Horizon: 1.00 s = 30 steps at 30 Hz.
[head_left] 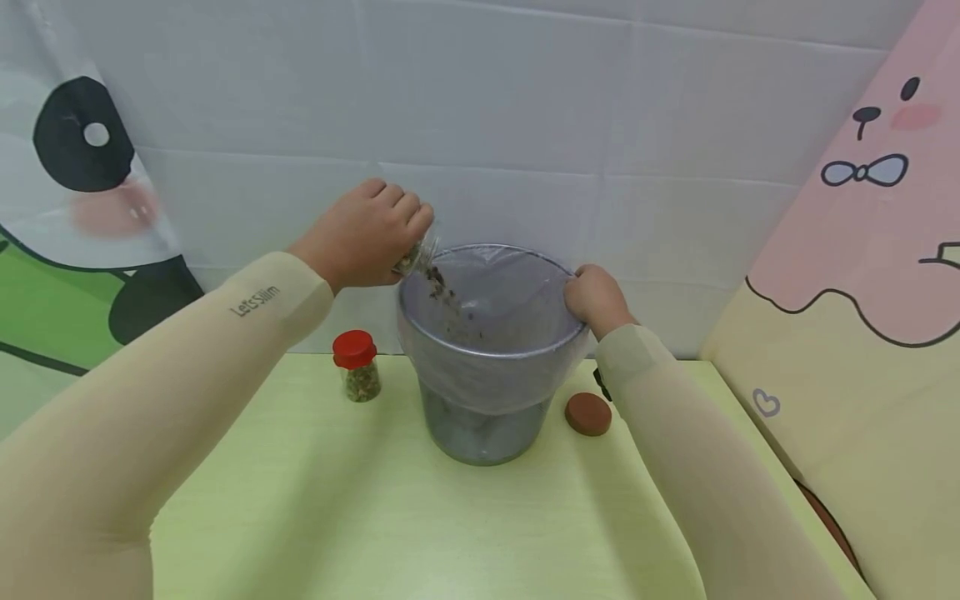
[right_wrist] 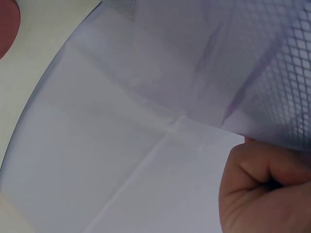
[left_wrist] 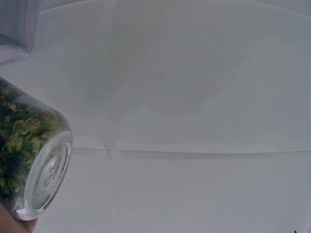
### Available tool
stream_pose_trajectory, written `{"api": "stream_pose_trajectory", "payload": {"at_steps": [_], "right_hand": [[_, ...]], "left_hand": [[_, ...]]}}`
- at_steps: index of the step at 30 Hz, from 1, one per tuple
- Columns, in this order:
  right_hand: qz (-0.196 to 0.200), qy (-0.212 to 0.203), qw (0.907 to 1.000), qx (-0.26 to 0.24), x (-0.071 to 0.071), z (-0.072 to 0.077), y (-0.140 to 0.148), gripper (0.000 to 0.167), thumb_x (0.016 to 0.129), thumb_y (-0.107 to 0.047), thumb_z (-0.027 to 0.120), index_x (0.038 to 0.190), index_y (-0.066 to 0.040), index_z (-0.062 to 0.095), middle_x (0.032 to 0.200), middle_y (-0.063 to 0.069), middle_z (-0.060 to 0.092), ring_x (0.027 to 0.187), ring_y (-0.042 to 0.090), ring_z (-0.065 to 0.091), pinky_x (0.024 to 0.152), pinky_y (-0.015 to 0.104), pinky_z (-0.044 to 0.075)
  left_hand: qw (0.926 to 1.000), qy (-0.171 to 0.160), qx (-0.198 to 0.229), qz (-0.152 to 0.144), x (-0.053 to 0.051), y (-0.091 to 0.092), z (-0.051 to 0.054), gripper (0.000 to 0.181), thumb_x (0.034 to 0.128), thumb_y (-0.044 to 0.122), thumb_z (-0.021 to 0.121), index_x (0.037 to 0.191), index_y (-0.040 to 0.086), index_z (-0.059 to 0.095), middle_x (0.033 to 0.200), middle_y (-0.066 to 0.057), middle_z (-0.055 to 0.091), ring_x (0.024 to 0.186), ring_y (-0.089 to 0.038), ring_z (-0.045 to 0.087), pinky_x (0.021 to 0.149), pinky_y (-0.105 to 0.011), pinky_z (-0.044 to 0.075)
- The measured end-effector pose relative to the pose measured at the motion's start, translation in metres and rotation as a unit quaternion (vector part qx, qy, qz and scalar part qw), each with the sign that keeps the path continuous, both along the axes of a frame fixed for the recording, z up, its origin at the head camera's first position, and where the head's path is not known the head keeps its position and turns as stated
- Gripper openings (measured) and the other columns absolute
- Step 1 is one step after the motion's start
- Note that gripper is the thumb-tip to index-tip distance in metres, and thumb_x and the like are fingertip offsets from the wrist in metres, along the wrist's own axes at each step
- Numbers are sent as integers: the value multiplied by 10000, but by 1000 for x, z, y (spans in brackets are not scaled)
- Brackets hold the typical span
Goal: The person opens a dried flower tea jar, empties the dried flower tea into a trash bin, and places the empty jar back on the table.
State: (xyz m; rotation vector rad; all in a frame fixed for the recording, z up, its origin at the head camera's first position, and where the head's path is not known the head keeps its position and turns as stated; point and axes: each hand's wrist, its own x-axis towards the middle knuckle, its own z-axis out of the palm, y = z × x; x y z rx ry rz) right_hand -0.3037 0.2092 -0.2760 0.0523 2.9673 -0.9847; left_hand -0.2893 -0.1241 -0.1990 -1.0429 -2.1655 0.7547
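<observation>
Tabletop: pale yellow-green (head_left: 322, 533), its far edge meeting a creased white backdrop sheet (head_left: 480, 100).
Side walls: cartoon print in green, white and black (head_left: 82, 133) on your left; pink-and-cream cartoon print (head_left: 847, 208) on your right.
Left hand: your left hand (head_left: 367, 237) is raised at the far left of the bin, fingers curled round a clear glass jar (left_wrist: 29, 150).
Jar attitude: tilted mouth-down to the right, over the bin's left rim; part-filled with green and yellow dried plant pieces (left_wrist: 22, 133), while dark bits (head_left: 441, 285) fall from its mouth.
Right hand: your right hand (head_left: 600, 300) grips the bin's right rim, fingers curled over the edge and liner.
Bin: grey mesh waste bin (head_left: 483, 442), upright at the table's far middle, a translucent plastic liner (head_left: 487, 387) folded down outside its rim.
Left of bin: red-capped jar (head_left: 358, 367), upright, dried pieces inside.
Right of bin: reddish-brown round lid (head_left: 588, 414), flat on the table, near your right sleeve (head_left: 675, 417).
Obstructions: your left hand covers much of the glass jar; the bin's near wall hides its floor.
</observation>
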Motion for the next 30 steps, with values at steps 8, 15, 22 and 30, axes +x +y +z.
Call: {"api": "stream_pose_trajectory", "payload": {"at_steps": [8, 15, 22, 30], "right_hand": [[-26, -9, 10000, 20, 0, -1, 0, 492, 1106, -231, 326, 1495, 45, 448, 1460, 235, 514, 1263, 390, 535, 1051, 537, 449], [-65, 46, 10000, -9, 0, -2, -1, 479, 1103, -233, 330, 1472, 36, 477, 1430, 222, 538, 1200, 371, 555, 1023, 528, 458], [-38, 67, 9999, 133, -2, -2, -2, 495, 1103, -238, 317, 1485, 42, 464, 1466, 227, 516, 1282, 392, 530, 1074, 533, 434], [-38, 5, 10000, 62, -3, -2, -1, 492, 1104, -239, 313, 1479, 40, 467, 1456, 229, 518, 1258, 384, 537, 1048, 528, 447]], "left_hand": [[9993, 210, -166, -250, -2, 0, 2, 604, 806, 283, 811, 1243, -53, 565, 1163, -234, 661, 1067, -412, 629, 961, -509, 494], [9967, 465, -594, -287, -4, -2, 2, 631, 794, 283, 816, 1268, -46, 562, 1183, -228, 657, 1050, -394, 619, 922, -479, 493], [9940, 571, -894, -272, -1, -3, 2, 622, 827, 270, 796, 1306, -39, 546, 1215, -227, 640, 1056, -389, 600, 919, -465, 486], [9890, 823, -1162, -409, -2, 1, -2, 531, 883, 184, 755, 1333, -15, 553, 1223, -213, 642, 1065, -378, 595, 928, -447, 472]]}}
